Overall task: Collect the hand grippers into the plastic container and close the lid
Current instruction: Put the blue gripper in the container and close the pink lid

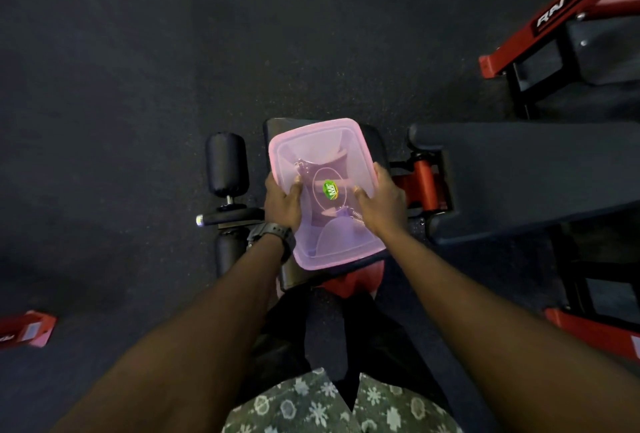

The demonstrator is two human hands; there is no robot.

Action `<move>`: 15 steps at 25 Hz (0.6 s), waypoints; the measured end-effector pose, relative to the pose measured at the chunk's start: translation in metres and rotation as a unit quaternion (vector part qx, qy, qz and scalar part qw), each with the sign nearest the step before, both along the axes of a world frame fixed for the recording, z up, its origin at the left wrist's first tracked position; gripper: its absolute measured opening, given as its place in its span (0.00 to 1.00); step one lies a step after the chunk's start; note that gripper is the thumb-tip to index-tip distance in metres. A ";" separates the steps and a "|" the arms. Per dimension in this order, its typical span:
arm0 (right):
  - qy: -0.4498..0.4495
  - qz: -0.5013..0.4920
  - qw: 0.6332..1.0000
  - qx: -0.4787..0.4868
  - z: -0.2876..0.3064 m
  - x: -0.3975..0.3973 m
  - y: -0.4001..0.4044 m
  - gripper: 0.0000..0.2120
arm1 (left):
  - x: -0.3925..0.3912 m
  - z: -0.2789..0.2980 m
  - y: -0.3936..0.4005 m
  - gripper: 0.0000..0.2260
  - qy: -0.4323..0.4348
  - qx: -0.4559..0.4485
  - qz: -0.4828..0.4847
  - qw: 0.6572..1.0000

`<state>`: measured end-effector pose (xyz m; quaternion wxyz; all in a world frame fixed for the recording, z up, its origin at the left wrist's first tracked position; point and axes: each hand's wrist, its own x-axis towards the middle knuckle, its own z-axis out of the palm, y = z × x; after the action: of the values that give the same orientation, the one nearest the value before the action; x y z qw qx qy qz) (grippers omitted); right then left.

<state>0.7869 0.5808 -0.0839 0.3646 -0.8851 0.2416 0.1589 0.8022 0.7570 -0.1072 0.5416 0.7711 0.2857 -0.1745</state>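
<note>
A translucent pink plastic container (313,142) rests on a black padded bench seat (375,142), with its pink lid (343,242) lying over the top. A green round sticker (330,189) marks the lid's middle. Through the lid I make out purple hand grippers (341,216) with a metal spring inside. My left hand (282,202) grips the container's left edge, thumb pressed on the lid. My right hand (381,204) holds the right edge, thumb also on the lid. A black watch sits on my left wrist.
Black foam roller pads (227,164) stick out left of the seat. A large black bench pad (519,173) and a red machine frame (568,7) fill the right side. A red frame foot (26,328) lies at the lower left on the dark rubber floor.
</note>
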 end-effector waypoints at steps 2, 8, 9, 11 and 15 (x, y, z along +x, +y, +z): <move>-0.006 0.012 1.000 0.003 -0.003 0.007 -0.003 0.31 | 0.003 -0.001 0.000 0.33 0.007 0.002 -0.010 1.000; -0.010 0.011 1.000 0.018 -0.007 -0.004 -0.012 0.27 | 0.001 0.001 -0.004 0.36 0.006 0.025 -0.011 1.000; -0.010 0.011 1.000 0.018 -0.008 -0.005 -0.012 0.27 | 0.000 0.002 -0.004 0.37 0.004 0.032 -0.011 0.999; -0.008 0.022 1.000 0.019 -0.009 -0.007 -0.013 0.27 | -0.004 0.002 -0.005 0.38 -0.003 0.052 -0.017 0.999; 0.002 0.052 0.998 0.021 -0.015 -0.033 -0.014 0.27 | -0.021 -0.001 -0.011 0.36 -0.025 0.088 -0.040 0.995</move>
<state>0.7540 0.5671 -0.0993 0.3741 -0.8881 0.1928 0.1848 0.7811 0.7459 -0.1079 0.4714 0.8305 0.2554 -0.1511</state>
